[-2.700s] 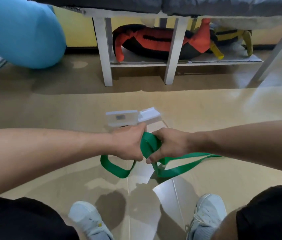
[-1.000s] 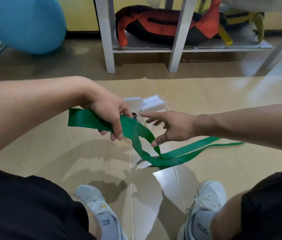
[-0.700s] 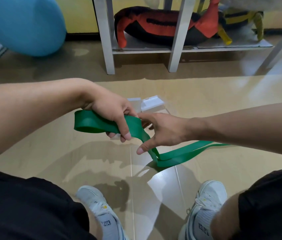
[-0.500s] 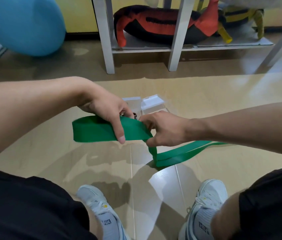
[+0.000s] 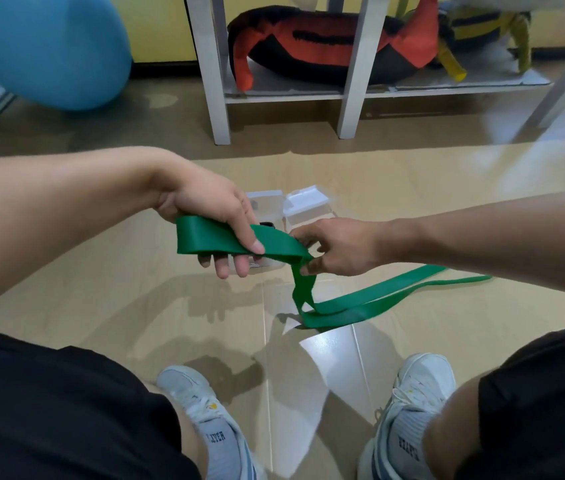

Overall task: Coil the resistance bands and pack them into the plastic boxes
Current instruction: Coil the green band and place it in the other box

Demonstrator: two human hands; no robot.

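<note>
Head view: a flat green rubber resistance band (image 5: 239,241) is held above the tan floor (image 5: 412,341), its folded end in the left hand (image 5: 210,211), thumb on top and fingers beneath. The right hand (image 5: 338,245) pinches the strip where it turns down; the rest trails across the floor toward the right edge. It looks light, limp and stretchy, likely to spring out of a coil, so hold the flat layers together near the fold and keep them squeezed. Just beyond the hands, clear plastic boxes (image 5: 303,204) sit on the floor. Writing on the grey socks (image 5: 217,436) is too blurred to read; no other labels are visible.
</note>
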